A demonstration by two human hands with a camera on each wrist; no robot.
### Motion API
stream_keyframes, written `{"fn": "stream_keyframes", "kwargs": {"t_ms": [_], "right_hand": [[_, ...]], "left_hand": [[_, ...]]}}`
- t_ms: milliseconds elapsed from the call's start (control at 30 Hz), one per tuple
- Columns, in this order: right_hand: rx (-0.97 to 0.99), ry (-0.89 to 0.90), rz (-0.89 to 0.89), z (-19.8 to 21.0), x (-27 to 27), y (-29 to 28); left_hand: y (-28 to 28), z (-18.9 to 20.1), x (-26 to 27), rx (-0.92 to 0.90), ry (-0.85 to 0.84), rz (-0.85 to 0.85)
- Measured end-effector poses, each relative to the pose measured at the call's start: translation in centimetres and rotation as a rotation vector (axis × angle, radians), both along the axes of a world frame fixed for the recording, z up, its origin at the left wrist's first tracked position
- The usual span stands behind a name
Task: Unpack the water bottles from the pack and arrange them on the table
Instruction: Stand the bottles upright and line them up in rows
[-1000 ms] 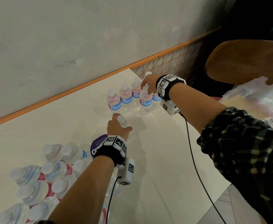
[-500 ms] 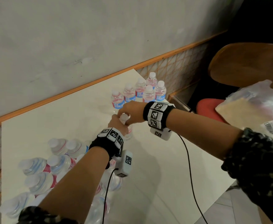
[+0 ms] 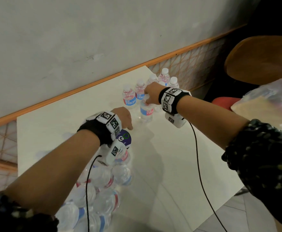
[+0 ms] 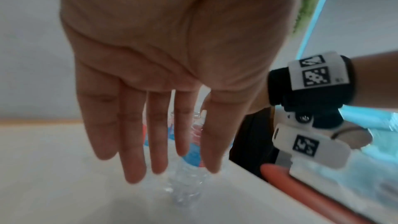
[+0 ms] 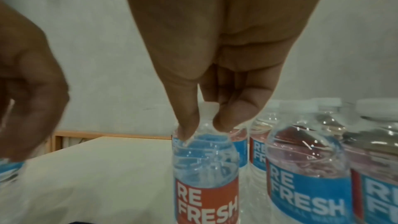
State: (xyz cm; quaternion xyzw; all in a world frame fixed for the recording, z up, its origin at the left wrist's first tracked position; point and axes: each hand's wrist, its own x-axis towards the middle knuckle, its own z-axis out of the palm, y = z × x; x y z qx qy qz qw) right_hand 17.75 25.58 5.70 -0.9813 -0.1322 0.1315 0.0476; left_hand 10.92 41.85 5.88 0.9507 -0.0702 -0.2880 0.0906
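Observation:
My right hand pinches the neck of a small clear water bottle with a red and blue label. It holds the bottle upright in front of the standing bottles at the table's far corner. My left hand hangs with straight fingers just left of that bottle and holds nothing. Under my left forearm lies the torn plastic pack with several bottles on their sides.
The white table meets a grey wall with an orange rail. Its right edge drops to a tiled floor. A wooden chair, a red seat and a plastic bag stand to the right. Wrist cables trail over the table.
The bottle has passed from my left hand to my right, which has moved it away to the standing group. My left hand has let go and its fingers have straightened.

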Motion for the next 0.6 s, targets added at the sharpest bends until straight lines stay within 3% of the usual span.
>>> {"fn": "stream_keyframes", "kwargs": {"t_ms": [267,600], "right_hand": [[0.004,0.025,-0.118,0.5,0.6,-0.2],[0.227,0.107,-0.243,2.8,0.5,-2.4]], "left_hand": [[4.3,0.5,-1.6,0.326,0.079,-0.239],[2.3,1.4,-3.3,0.28,0.171,-0.412]]}}
